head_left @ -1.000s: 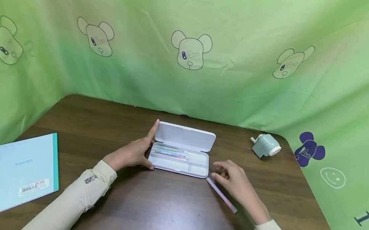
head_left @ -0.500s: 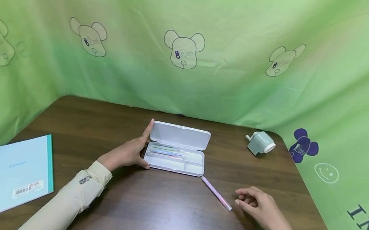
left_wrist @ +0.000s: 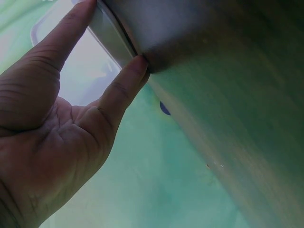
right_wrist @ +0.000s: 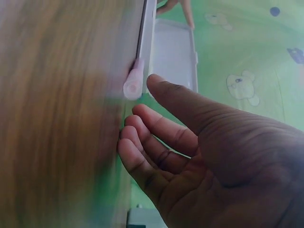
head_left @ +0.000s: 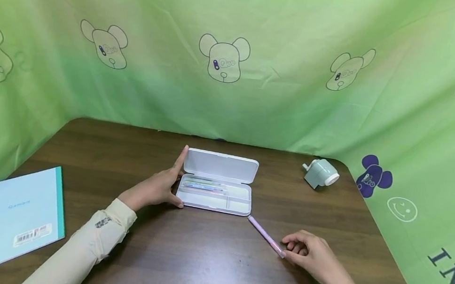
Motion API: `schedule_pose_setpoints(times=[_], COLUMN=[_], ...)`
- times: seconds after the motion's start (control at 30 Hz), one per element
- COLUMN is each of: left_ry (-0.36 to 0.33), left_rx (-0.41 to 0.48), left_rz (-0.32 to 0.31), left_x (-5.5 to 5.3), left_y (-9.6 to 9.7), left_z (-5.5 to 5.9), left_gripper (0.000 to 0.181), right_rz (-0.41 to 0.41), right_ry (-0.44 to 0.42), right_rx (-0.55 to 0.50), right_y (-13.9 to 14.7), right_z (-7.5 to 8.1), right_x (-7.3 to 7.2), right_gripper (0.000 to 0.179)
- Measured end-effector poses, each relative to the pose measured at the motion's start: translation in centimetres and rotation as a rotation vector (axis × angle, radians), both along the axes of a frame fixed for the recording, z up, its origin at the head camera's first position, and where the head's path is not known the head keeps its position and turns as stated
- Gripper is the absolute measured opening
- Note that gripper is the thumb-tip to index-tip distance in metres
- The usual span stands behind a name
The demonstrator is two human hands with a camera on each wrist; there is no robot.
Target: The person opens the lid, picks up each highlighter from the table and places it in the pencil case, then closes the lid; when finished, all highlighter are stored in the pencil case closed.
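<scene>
A white pencil case (head_left: 205, 200) lies with its lid (head_left: 220, 166) raised, and several slim pens (head_left: 204, 187) rest in its back compartment. At its left end my left hand (head_left: 158, 189) steadies it, straight thumb at the front corner and straight index finger along the lid's side. A pink-purple pen (head_left: 265, 234) lies slantwise on the table, its far end near the case's front right corner. Close beside the pen's near end is my right hand (head_left: 312, 256); in the right wrist view its thumb (right_wrist: 164, 88) and loosely bent fingers stand apart with nothing between them.
To the left lies a pale blue notebook (head_left: 15, 215) with a teal spine and a barcode label. A grey-green crank pencil sharpener (head_left: 320, 173) stands at the back right of the brown wooden table (head_left: 196, 256). A green printed curtain (head_left: 153, 90) surrounds the table.
My right hand has moved from the case's right front corner to the right and nearer, then slightly back left to the pen's near end. The left hand stays at the case.
</scene>
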State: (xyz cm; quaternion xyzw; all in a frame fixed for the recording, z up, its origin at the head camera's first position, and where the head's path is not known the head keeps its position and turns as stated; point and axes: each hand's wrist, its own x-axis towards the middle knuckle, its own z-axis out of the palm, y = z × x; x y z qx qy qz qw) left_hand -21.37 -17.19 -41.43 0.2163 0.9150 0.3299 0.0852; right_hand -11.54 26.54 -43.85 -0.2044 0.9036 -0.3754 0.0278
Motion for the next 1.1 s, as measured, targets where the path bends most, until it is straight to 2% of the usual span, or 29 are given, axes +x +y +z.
schedule_pose_setpoints(times=[0.33,0.4,0.5,0.53,0.63,0.73,0.77,0.8,0.97,1.03,1.1], left_ry=[0.002,0.025,0.025,0.048,0.025,0.027,0.029,0.049,0.049,-0.001,-0.012], left_rx=[-0.005,-0.008,-0.008,0.010,0.023,0.039,0.023,0.022,0.012,0.010,0.010], left_rz=[-0.004,-0.003,-0.002,-0.026,-0.033,-0.043,-0.030,-0.039,-0.036,-0.012,-0.001], left_x=[-0.1,-0.2,-0.2,-1.1,-1.0,-1.2,-0.8,-1.2,-1.0,-0.1,0.0], left_y=[-0.2,-0.4,-0.4,-0.8,-0.7,-0.9,-0.8,-1.1,-1.1,-0.5,-0.4], left_z=[-0.1,-0.5,-0.5,-1.8,-1.5,-1.6,-1.1,-1.7,-1.7,-0.3,-0.1], left_gripper=[0.157,0.160,0.160,0.160,0.158,0.159,0.159,0.159,0.159,0.158,0.157], right_rz=[0.025,0.016,-0.024,-0.048,-0.133,-0.192,-0.200,-0.201,-0.160,-0.133,-0.104], right_ry=[0.054,0.067,0.082,0.083,0.093,0.116,0.128,0.137,0.178,0.194,0.202], right_rx=[0.032,0.042,0.053,0.057,0.061,0.044,0.032,0.019,-0.023,-0.022,-0.020], right_y=[-0.7,-0.8,-0.8,-0.7,-0.1,0.2,0.2,0.1,-2.0,-3.3,-4.7], right_z=[-0.1,-0.1,-0.1,-0.1,0.1,0.2,0.2,0.2,0.2,0.4,0.7], right_x=[-0.2,-0.2,-0.2,-0.3,-0.7,-1.9,-2.4,-3.0,-6.1,-7.2,-8.2], right_gripper=[0.013,0.013,0.014,0.015,0.017,0.019,0.019,0.019,0.015,0.014,0.013])
